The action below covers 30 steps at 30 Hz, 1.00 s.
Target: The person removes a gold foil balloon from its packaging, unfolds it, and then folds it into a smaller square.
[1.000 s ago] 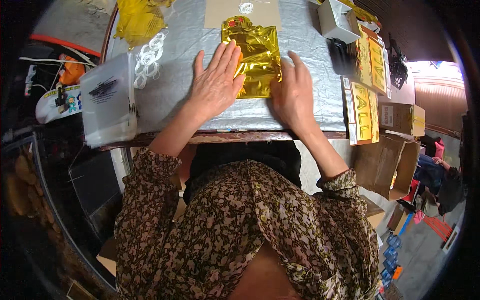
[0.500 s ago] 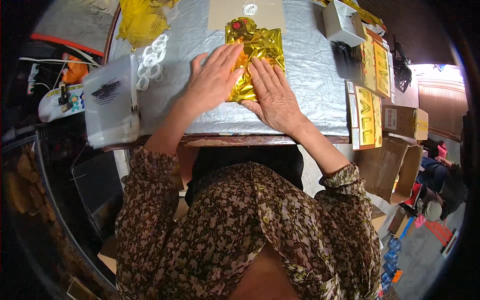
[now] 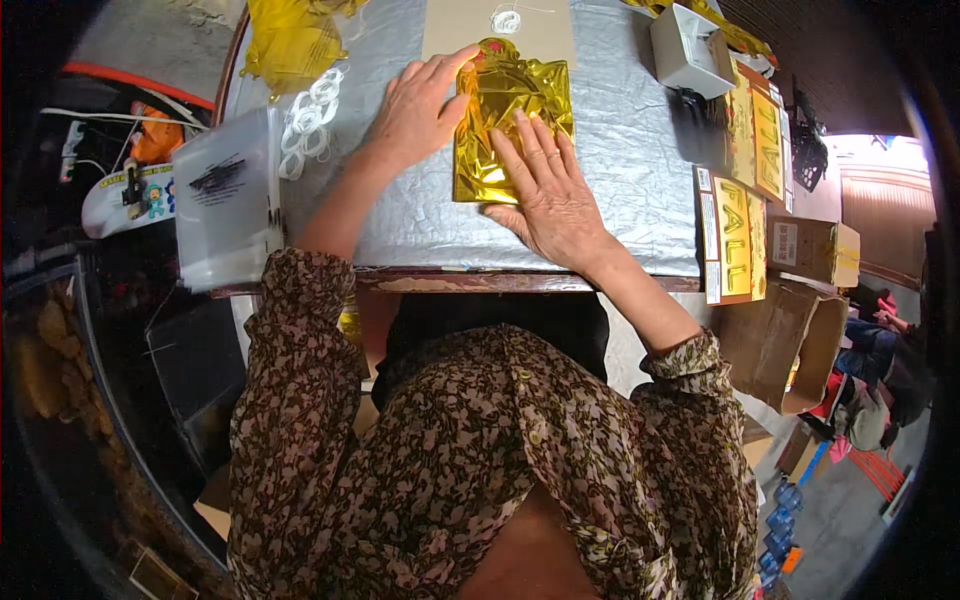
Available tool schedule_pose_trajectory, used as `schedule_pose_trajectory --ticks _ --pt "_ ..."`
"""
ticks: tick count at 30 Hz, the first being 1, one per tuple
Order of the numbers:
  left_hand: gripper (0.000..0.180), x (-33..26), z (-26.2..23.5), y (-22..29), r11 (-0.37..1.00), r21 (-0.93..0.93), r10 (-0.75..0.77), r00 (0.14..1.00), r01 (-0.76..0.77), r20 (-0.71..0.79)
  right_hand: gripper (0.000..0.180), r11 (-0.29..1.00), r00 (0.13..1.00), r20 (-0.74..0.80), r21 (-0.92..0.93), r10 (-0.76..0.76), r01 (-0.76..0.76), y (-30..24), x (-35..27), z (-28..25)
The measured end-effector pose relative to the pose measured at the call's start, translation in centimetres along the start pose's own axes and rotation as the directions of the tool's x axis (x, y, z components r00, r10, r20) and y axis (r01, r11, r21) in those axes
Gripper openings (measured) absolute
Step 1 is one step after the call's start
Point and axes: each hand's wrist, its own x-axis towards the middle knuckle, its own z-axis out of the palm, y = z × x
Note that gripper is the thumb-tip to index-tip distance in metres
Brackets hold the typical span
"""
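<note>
A folded gold foil piece (image 3: 515, 90), shiny and creased, lies on the silver-grey covered table (image 3: 630, 190) in front of me. A small red spot shows near its far edge. My right hand (image 3: 555, 205) rests flat on its near right part, fingers stretched out. At its left edge is my left hand (image 3: 418, 110), open, with the fingertips reaching the far left corner and the thumb by the foil's side. Beyond the foil lies a coil of white string (image 3: 506, 21) on a tan cardboard sheet (image 3: 455, 40).
Left of my left arm are looped white strings (image 3: 312, 118), a stack of clear plastic bags (image 3: 225, 205) and yellow translucent film (image 3: 285, 45). At the right stand a white bin (image 3: 685, 55), printed gold-lettered packages (image 3: 735, 235) and cardboard boxes (image 3: 765, 340). The wooden table edge (image 3: 480, 284) runs before me.
My left hand has slid away from me and to the left, from the foil's middle to its far left corner. The right hand stays nearly in place on the foil.
</note>
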Motion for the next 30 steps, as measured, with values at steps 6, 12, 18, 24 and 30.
schedule_pose_trajectory --ticks 6,12,18,24,30 --pt "0.059 -0.1 0.1 -0.3 0.998 0.041 0.040 0.998 -0.037 -0.050 0.075 0.995 0.996 0.077 -0.085 -0.051 0.058 -0.2 0.2 -0.4" --pt "0.045 -0.6 -2.5 0.3 0.939 -0.342 -0.068 0.992 0.027 -0.110 0.068 0.989 0.992 0.113 -0.135 -0.047 0.063 0.0 0.1 -0.2" --pt "0.028 -2.5 -5.4 0.3 0.874 0.047 0.473 0.868 -0.485 0.154 0.068 0.989 0.993 0.109 -0.128 -0.055 0.069 0.2 0.0 -0.2" --pt "0.036 0.8 -5.1 0.2 0.718 0.087 0.627 0.696 -0.691 0.351 0.068 0.991 0.994 0.077 -0.108 -0.072 0.080 0.2 0.2 -0.1" --pt "0.035 1.6 -5.0 0.2 0.664 0.113 0.672 0.657 -0.739 0.341 0.071 0.991 0.994 0.093 -0.112 -0.059 0.070 0.4 -0.1 0.0"
